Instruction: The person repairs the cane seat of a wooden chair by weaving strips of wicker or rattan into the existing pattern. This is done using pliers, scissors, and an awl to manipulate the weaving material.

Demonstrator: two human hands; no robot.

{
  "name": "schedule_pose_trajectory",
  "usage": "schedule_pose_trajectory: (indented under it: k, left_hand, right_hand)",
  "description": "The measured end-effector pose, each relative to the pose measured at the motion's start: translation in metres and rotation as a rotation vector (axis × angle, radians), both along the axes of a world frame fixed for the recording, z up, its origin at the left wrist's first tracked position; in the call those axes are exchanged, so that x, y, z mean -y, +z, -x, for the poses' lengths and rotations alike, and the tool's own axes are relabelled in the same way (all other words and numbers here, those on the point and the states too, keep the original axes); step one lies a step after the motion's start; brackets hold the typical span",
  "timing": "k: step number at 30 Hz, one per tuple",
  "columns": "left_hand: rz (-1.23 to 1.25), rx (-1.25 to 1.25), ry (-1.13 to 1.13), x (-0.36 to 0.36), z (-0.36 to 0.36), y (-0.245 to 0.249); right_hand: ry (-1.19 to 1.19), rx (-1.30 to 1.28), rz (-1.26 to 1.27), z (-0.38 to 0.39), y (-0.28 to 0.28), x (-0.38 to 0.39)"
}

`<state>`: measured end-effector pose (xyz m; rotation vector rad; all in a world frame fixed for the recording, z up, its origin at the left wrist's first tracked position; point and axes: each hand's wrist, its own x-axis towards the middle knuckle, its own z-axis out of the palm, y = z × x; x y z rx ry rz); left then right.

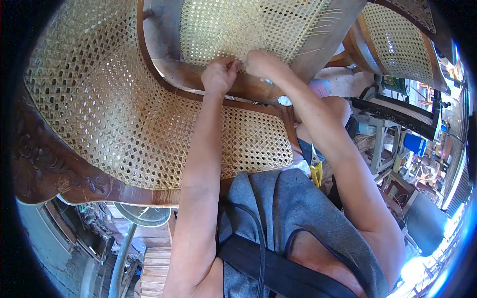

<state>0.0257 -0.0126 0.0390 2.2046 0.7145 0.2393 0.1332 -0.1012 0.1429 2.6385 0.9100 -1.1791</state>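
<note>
My left hand (218, 76) is closed in a pinch at the lower edge of a woven cane panel (223, 27), with thumb and fingertips together. Close beside it, my right hand (266, 65) is curled at the same edge, its fingertips mostly hidden. Whatever thin piece they may hold is too small to make out. The panel sits in a brown wooden frame (318, 47), and loose cane strands stick out along its right side. A small blue bit shows beneath my right hand. Below both hands lies a larger curved cane-woven section (139, 124) with a dark wooden rim.
Carved dark wood (64, 169) edges the woven section at the left. Another cane-backed piece (397, 44) stands at upper right. A white tuft (284, 101) rests near my right forearm. Beyond are a wooden stand (380, 141), a blue container (414, 144) and a slatted wooden surface (155, 270).
</note>
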Motion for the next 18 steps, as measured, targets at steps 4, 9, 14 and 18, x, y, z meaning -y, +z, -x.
schedule_pose_trajectory:
  k: [4,9,14,18]
  left_hand:
    - [-0.082,-0.107,-0.002,0.001,0.007,0.019]
    - [-0.017,0.147,-0.011,0.027,-0.007,0.032]
    - [0.426,0.392,-0.137,0.038,-0.025,0.026]
    - [0.746,0.412,-0.055,0.032,-0.019,0.027]
  right_hand:
    - [0.165,0.263,-0.183,0.000,-0.026,0.022]
    - [0.087,0.260,-0.204,-0.029,0.017,0.071]
    - [0.129,0.288,-0.367,-0.020,0.034,0.083]
    - [0.021,0.180,-0.394,-0.022,0.009,0.066]
